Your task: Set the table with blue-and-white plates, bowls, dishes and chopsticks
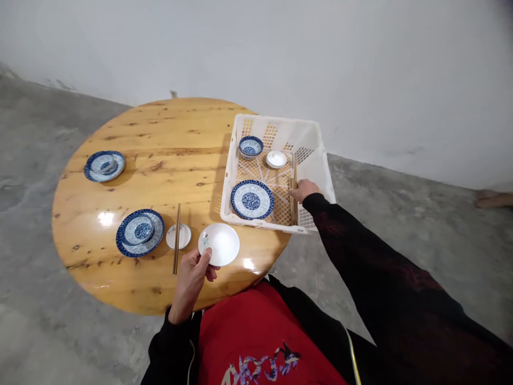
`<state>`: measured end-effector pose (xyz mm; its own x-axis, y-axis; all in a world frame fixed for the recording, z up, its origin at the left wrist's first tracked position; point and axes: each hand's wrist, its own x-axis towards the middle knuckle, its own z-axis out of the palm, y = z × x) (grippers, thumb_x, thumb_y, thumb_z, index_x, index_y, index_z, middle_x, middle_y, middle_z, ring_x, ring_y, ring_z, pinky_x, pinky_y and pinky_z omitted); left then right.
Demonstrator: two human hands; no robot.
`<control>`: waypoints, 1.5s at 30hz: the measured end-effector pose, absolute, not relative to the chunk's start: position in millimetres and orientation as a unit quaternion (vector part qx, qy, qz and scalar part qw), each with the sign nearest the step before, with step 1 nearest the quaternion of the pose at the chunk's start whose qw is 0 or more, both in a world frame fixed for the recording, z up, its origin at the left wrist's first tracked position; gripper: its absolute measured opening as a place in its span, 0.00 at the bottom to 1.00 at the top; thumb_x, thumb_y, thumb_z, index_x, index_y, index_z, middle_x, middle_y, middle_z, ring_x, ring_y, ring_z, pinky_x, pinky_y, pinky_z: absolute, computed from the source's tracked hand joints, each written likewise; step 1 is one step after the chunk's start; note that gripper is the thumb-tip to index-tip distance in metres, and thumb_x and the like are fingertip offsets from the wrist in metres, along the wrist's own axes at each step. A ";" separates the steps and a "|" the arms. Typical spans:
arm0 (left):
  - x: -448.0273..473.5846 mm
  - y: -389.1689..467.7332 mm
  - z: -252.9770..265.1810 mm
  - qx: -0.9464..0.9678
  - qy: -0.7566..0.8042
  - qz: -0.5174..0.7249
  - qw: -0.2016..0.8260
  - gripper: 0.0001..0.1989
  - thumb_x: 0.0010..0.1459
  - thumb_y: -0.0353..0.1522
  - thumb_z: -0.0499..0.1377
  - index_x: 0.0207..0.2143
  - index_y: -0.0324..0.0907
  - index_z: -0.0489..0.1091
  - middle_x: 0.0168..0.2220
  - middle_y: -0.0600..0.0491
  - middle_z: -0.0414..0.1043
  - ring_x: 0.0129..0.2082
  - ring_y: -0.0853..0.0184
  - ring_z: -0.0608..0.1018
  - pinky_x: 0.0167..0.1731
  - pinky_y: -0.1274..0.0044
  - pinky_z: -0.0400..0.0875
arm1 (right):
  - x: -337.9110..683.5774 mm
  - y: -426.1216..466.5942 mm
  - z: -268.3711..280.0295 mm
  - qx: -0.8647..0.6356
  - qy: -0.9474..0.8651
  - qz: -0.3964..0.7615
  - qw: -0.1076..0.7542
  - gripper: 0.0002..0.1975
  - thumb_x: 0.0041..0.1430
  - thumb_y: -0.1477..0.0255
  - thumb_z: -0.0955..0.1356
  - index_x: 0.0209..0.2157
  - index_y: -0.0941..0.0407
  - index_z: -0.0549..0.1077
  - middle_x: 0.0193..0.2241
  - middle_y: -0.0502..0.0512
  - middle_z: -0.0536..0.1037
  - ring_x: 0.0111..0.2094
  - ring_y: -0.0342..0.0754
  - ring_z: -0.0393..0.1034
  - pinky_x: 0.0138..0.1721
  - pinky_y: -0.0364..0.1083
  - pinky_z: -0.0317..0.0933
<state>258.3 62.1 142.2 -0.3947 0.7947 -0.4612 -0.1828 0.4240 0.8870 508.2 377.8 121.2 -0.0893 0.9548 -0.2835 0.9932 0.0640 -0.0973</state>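
Observation:
My left hand point(196, 267) grips a small white dish point(222, 245) by its near left edge, thumb on top, above the table's front. Inside the white plastic basket point(229, 203), my right hand point(305, 190) is closed around wooden chopsticks point(294, 209) along the basket's right side; some fingers are hidden. Left of that hand lie a blue-and-white plate point(252, 199), blue-and-white bowls point(250, 146) and small white dishes point(276, 159). Beside my left hand, a pair of chopsticks point(177, 240) rests across the edge of a white saucer point(182, 236).
The round wooden table point(168, 128) carries the basket on its right, partly past the edge. A blue-and-white plate with a bowl point(138, 232) stands at the front left, and another plate with a bowl point(105, 166) behind it. A white wall point(360, 69) rises behind.

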 end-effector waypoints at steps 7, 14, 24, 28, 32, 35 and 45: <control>259.2 51.9 147.4 0.281 0.673 0.478 0.490 0.21 0.56 0.47 0.59 0.21 0.39 0.68 0.14 0.51 0.70 0.13 0.71 0.70 0.16 0.81 0.63 | 517.5 288.2 227.6 0.600 0.756 -0.194 -0.174 0.10 0.63 0.67 0.63 0.36 0.57 0.73 0.24 0.59 0.77 0.26 0.52 0.74 0.29 0.48 0.68; 262.4 -10.3 151.7 0.201 0.709 0.528 0.422 0.19 0.57 0.46 0.58 0.24 0.40 0.67 0.16 0.53 0.70 0.14 0.72 0.70 0.17 0.81 0.63 | 502.6 171.3 189.5 0.373 0.855 -0.173 -0.316 0.14 0.63 0.57 0.63 0.30 0.49 0.73 0.31 0.61 0.78 0.35 0.56 0.77 0.41 0.57 0.72; 330.3 -122.6 145.7 -0.014 0.777 0.560 0.288 0.19 0.54 0.47 0.61 0.26 0.39 0.68 0.16 0.55 0.70 0.13 0.72 0.69 0.16 0.80 0.62 | 479.1 121.2 32.8 0.264 0.883 -0.306 -0.240 0.15 0.67 0.65 0.60 0.34 0.56 0.74 0.35 0.62 0.80 0.37 0.51 0.78 0.39 0.48 0.73; 350.3 -138.6 148.0 -0.063 0.772 0.567 0.279 0.21 0.49 0.49 0.62 0.25 0.39 0.68 0.15 0.55 0.69 0.12 0.72 0.68 0.15 0.81 0.60 | 482.9 120.3 27.3 0.263 0.884 -0.294 -0.252 0.15 0.67 0.65 0.61 0.33 0.56 0.75 0.36 0.62 0.81 0.37 0.51 0.79 0.39 0.48 0.72; 352.0 -147.3 149.6 -0.061 0.762 0.583 0.277 0.21 0.50 0.49 0.62 0.26 0.39 0.69 0.17 0.53 0.71 0.13 0.72 0.69 0.15 0.80 0.61 | 480.3 115.7 48.4 0.245 0.873 -0.311 -0.286 0.15 0.66 0.62 0.62 0.32 0.54 0.75 0.35 0.64 0.82 0.38 0.56 0.79 0.42 0.52 0.73; 342.0 -156.5 146.5 -0.057 0.753 0.597 0.270 0.21 0.52 0.49 0.61 0.26 0.39 0.69 0.17 0.53 0.71 0.13 0.72 0.69 0.16 0.80 0.61 | 472.3 90.5 69.8 0.244 0.854 -0.387 -0.249 0.17 0.64 0.56 0.63 0.33 0.53 0.75 0.30 0.63 0.81 0.35 0.59 0.79 0.42 0.55 0.72; 243.5 -259.2 123.7 -0.104 0.744 0.621 0.223 0.22 0.47 0.51 0.62 0.25 0.39 0.70 0.17 0.52 0.72 0.13 0.70 0.71 0.15 0.80 0.62 | 336.5 -64.3 84.5 0.288 0.670 -0.684 -0.024 0.31 0.46 0.37 0.67 0.26 0.53 0.70 0.15 0.54 0.73 0.17 0.52 0.69 0.23 0.50 0.67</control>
<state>243.5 -259.2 123.7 -0.8788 0.1218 -0.4614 -0.4320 0.2078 0.8776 336.5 -64.3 84.5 -0.8334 0.4176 -0.3621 0.3531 -0.1018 -0.9300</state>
